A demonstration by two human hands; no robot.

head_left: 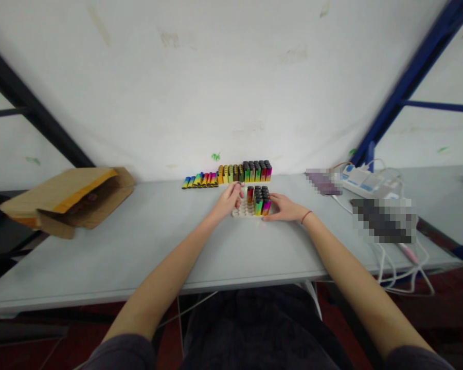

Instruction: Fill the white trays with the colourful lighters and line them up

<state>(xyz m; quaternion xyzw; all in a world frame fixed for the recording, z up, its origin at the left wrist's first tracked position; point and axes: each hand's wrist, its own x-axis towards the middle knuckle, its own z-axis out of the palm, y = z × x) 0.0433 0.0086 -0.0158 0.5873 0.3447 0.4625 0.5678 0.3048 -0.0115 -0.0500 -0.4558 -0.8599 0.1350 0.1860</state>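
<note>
The lighter tray (pixel 239 212) is touched at right by the spread right hand (pixel 287 208); whether anything is pinched by the curled left hand (pixel 229 200) cannot be told.

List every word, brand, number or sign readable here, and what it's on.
No text is readable.
Lighters: any print is too small.
Carton: any print is too blurred.
Power strip: no legible label.
Wall: green marks and faint smudges, no legible characters.
</note>
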